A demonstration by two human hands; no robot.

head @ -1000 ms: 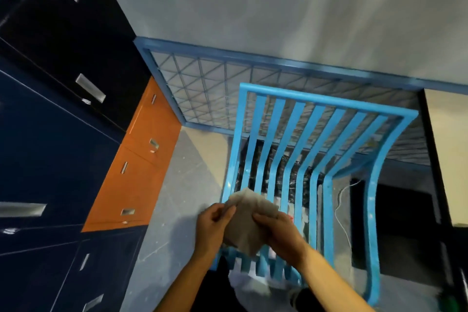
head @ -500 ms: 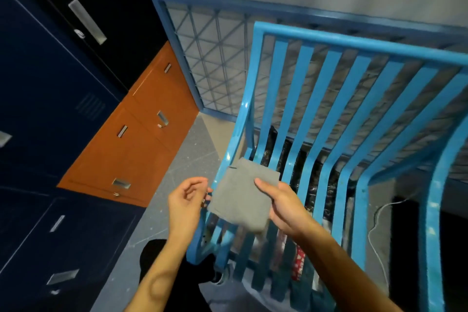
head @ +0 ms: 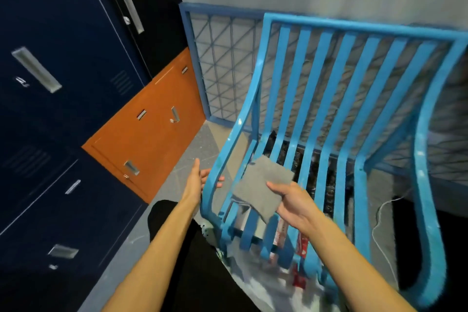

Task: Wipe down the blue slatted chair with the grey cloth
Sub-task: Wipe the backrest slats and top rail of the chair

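Having let go of the folded grey cloth, the left hand spreads open at the blue slatted metal chair's side rail at 7 o'clock, leaving the right hand alone pinching the cloth above the seat slats at 5 o'clock, with wiping seemingly imminent.

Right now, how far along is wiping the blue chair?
Done: nothing visibly; pale specks dot the blue chair frame. In hand: the right hand holds the folded grey cloth above the seat slats, the open left hand is at the left rail. Left: the whole wipe-down.
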